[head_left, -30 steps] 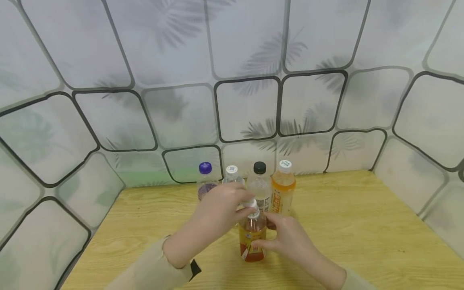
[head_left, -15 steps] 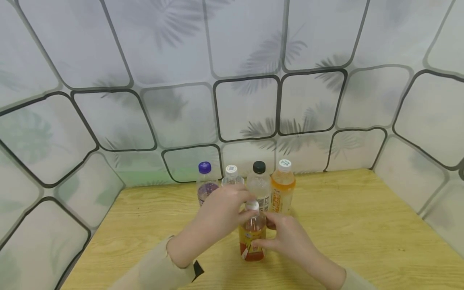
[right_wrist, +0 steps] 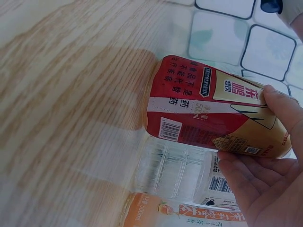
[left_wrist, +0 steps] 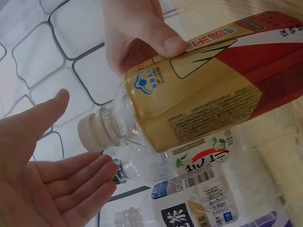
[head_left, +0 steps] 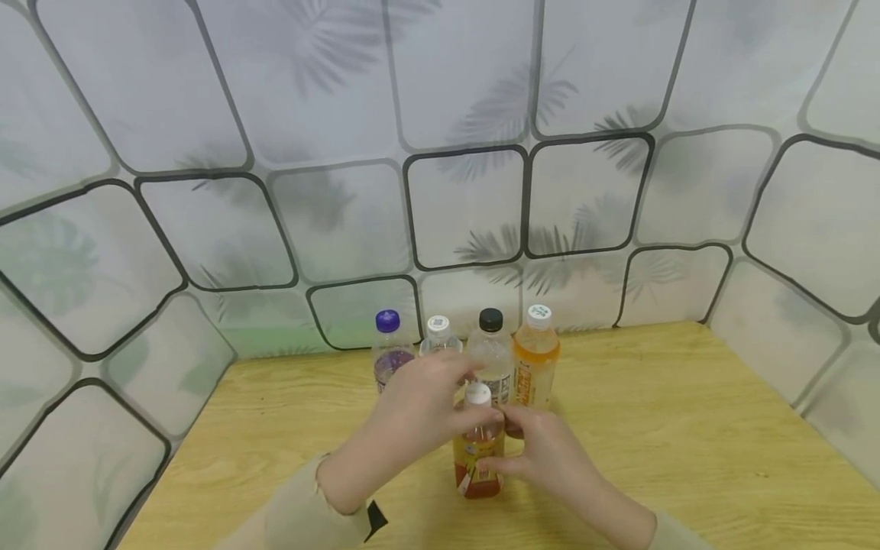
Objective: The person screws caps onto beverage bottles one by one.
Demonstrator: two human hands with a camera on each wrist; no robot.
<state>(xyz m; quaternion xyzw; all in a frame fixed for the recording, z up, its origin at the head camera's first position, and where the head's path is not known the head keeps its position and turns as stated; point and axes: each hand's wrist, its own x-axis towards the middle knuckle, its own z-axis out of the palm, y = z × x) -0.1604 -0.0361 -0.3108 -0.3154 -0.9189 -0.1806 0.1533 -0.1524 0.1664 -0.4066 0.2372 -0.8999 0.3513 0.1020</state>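
Observation:
A drink bottle (head_left: 479, 477) with a red and gold label stands upright on the wooden table, its white cap (left_wrist: 91, 132) on the neck. My right hand (head_left: 550, 451) holds it around the label, thumb on the near side; the right wrist view shows this thumb and the fingers (right_wrist: 246, 182) on either side of the label. My left hand (head_left: 422, 397) is at the bottle's top. In the left wrist view, its thumb stands apart from the cap and its straight fingers (left_wrist: 75, 182) lie close beside it.
Behind stand a purple-capped bottle (head_left: 388, 322), a white-capped clear bottle (head_left: 438, 327), a black-capped bottle (head_left: 491, 321) and an orange-labelled bottle (head_left: 538, 359). Patterned wall covering (head_left: 467, 206) borders the back and sides of the table (head_left: 653, 412).
My left hand's fingers have loosened from the cap and spread apart, its thumb now lower, in front of the neck. My right hand and the bottle have stayed in place.

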